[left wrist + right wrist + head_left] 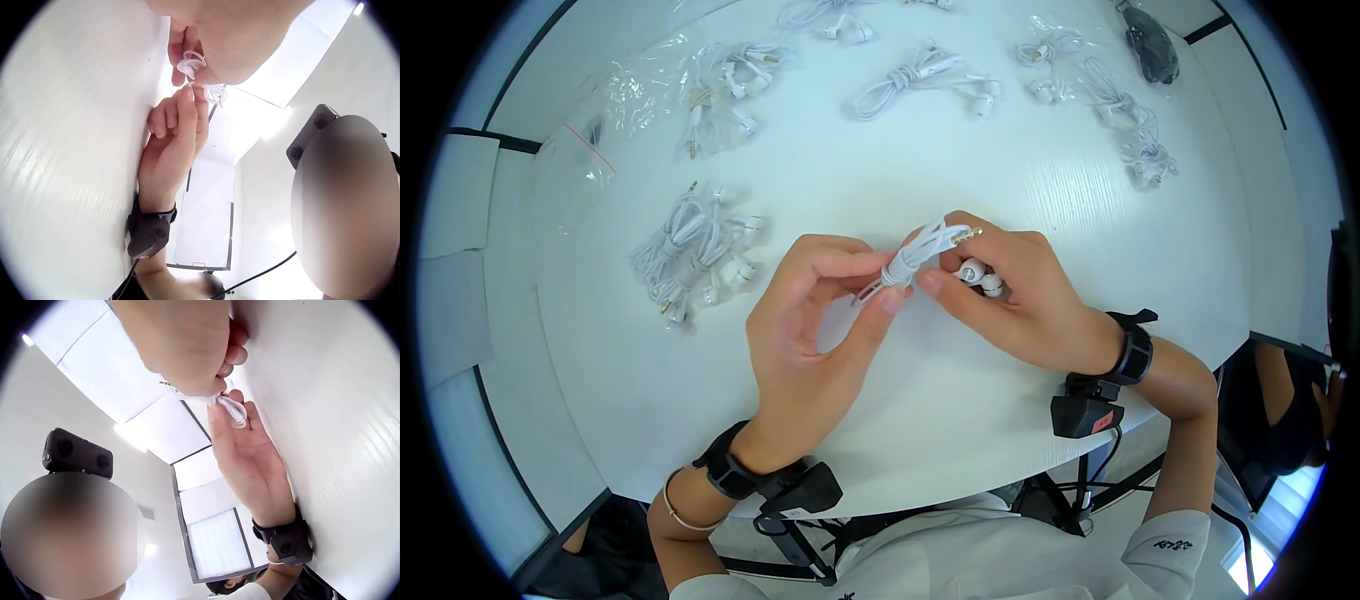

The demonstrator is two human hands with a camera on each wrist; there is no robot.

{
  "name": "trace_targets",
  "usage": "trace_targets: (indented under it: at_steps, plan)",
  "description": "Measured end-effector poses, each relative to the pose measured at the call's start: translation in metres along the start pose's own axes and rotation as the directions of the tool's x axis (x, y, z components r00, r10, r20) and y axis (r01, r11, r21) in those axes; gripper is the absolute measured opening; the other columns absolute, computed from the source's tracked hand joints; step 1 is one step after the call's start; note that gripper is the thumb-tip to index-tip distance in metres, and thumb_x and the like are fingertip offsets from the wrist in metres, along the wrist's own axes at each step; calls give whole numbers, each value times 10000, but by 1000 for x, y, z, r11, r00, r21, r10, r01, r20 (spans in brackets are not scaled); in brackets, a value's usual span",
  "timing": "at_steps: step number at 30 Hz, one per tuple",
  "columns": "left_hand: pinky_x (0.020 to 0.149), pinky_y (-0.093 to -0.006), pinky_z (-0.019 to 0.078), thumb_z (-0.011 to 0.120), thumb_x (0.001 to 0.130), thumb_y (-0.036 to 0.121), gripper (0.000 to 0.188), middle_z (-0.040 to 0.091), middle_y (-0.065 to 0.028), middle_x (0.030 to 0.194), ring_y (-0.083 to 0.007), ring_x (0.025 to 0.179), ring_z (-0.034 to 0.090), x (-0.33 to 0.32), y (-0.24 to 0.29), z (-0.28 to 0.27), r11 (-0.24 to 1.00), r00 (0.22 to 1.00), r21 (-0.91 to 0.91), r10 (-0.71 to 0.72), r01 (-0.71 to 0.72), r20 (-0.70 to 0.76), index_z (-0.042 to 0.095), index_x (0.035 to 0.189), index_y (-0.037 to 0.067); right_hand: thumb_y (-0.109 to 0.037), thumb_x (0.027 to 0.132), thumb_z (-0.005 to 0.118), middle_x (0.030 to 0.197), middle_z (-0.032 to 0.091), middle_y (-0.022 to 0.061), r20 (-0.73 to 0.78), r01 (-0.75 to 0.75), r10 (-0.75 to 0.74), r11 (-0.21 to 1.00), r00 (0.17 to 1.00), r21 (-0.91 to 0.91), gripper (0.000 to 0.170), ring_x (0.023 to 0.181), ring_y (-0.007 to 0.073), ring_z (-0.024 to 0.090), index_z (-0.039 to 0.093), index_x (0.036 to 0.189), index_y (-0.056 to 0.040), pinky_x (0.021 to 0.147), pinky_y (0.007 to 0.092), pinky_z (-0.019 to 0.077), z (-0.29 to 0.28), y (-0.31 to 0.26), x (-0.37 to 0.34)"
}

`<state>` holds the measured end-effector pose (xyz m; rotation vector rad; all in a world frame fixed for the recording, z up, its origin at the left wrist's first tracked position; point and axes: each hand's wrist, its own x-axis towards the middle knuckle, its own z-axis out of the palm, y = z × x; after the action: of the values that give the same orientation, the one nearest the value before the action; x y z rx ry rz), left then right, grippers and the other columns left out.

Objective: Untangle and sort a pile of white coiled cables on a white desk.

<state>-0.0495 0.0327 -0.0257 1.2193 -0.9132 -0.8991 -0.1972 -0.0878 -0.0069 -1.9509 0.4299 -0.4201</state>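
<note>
A coiled white earphone cable is held between both hands over the white table, its metal plug pointing right. My left hand pinches the wrapped middle of the bundle between thumb and fingers. The fingers of my right hand are curled round the other end, with white earbuds showing beneath the palm side. In the left wrist view the cable loops stick out past the fingertips. The right wrist view shows the bundle at the left thumb tip.
A pile of wrapped earphones lies on the left of the table. Further bundles, such as one at the back, lie along the far side, some in clear bags. A dark pouch is at the back right.
</note>
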Motion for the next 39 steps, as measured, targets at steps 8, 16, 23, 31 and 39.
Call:
trace_targets:
  at_steps: [8, 16, 23, 31, 39]
  plan:
    - [836, -294, 492, 613, 832, -52, 171, 590, -128, 1007, -176, 922, 590, 0, 6, 1, 1000, 999, 30, -3, 4, -38, 608, 1003, -49, -83, 849, 594, 752, 615, 110, 11, -42, 42, 999, 999, 16, 128, 604, 215, 586, 549, 950, -17, 510, 299, 425, 0, -2, 0]
    - [796, -265, 454, 604, 812, -77, 252, 588, -112, 1017, -167, 905, 569, 3, 5, -1, 984, 995, 147, 96, -99, 26, 641, 1051, -6, -127, 861, 602, 730, 607, 95, 21, -69, 68, 997, 997, 45, 190, 585, 210, 583, 534, 1020, -47, 514, 303, 427, 2, -1, -1]
    - [807, -266, 440, 615, 788, -91, 264, 576, -100, 1014, -159, 923, 554, 1, 7, -1, 987, 996, 133, 87, -88, 15, 628, 1038, -7, -83, 830, 643, 846, 605, 44, -26, -49, 52, 992, 998, 112, 248, 673, 127, 575, 528, 1049, -63, 551, 243, 428, 4, 1, -2]
    - [799, -270, 432, 644, 722, -125, 254, 558, -102, 1008, -166, 902, 553, 3, 9, -1, 959, 977, 188, 204, -212, 60, 608, 935, 9, -105, 795, 672, 844, 603, 34, -58, 92, -86, 990, 995, 103, 285, 662, 159, 580, 538, 1046, -98, 577, 260, 454, 5, 4, -1]
    - [749, -261, 442, 626, 689, -160, 317, 559, -110, 983, -180, 867, 556, 1, 7, 0, 944, 965, 203, 260, -261, 34, 577, 948, 17, -133, 793, 678, 757, 578, 47, 7, 41, -42, 994, 999, 104, 274, 632, 165, 557, 541, 1027, -90, 568, 257, 436, 1, 0, -1]
